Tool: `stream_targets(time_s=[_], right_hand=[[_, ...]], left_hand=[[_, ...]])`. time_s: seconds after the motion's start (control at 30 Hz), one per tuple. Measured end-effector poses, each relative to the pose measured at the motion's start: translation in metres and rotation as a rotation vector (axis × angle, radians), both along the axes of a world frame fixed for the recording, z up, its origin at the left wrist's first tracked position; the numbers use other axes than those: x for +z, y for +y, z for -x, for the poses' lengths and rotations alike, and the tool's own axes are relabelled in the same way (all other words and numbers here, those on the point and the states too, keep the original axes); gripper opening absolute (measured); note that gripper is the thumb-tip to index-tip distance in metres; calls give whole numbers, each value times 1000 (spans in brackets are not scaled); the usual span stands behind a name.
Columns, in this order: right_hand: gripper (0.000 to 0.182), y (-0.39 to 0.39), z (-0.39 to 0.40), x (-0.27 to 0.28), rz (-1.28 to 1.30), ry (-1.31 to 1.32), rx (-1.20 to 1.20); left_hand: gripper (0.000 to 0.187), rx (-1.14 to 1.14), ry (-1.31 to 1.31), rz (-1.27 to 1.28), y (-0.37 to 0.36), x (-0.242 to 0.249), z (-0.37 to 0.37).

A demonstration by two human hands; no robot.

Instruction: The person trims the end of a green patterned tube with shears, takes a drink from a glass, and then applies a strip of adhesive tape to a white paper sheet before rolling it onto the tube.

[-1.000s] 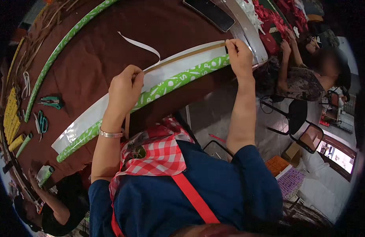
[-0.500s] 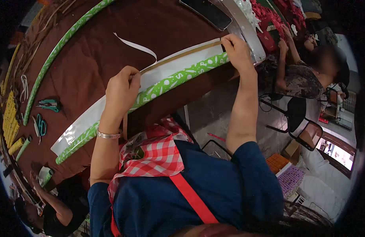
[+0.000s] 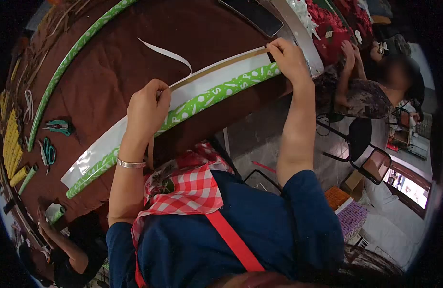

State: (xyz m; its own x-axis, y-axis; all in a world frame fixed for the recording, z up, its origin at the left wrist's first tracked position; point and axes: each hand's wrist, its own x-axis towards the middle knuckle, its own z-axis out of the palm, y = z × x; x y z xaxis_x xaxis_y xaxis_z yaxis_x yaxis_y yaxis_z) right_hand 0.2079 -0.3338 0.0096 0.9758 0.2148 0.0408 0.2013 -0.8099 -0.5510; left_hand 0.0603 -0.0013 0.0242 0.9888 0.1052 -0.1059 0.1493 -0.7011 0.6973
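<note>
A long green patterned roll [image 3: 202, 103] with a white sheet edge lies across the brown cloth in front of me. Along its far edge runs a thin brown strip [image 3: 221, 65], stretched between my hands. My left hand [image 3: 148, 106] is closed over the strip near the middle of the roll, and the strip's tail hangs below the wrist. At the roll's right end my right hand [image 3: 287, 57] pinches the strip between thumb and finger. A loose white ribbon [image 3: 168, 55] curls up from the sheet near my left hand.
On the brown table cloth [image 3: 106, 81] lie another green tube [image 3: 63, 62], a teal cutter [image 3: 58, 126], teal scissors [image 3: 49, 151], yellow rolls [image 3: 12, 144] and a black phone [image 3: 252, 17]. Co-workers sit right [image 3: 363, 98] and lower left [image 3: 72, 254]. A chair [image 3: 360, 139] stands right.
My hands keep nearly the same places on the strip. The co-worker on the right has shifted their hands slightly.
</note>
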Motion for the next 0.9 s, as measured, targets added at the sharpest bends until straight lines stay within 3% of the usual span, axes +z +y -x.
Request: stream_targets(time_s=[0.27, 0.9], right_hand=[[26, 6, 1, 6, 67, 67, -52], [29, 3, -5, 1, 140, -58, 16]], left_hand=[[16, 14, 12, -1, -1, 1, 0], [16, 6, -8, -19, -3, 1, -2]])
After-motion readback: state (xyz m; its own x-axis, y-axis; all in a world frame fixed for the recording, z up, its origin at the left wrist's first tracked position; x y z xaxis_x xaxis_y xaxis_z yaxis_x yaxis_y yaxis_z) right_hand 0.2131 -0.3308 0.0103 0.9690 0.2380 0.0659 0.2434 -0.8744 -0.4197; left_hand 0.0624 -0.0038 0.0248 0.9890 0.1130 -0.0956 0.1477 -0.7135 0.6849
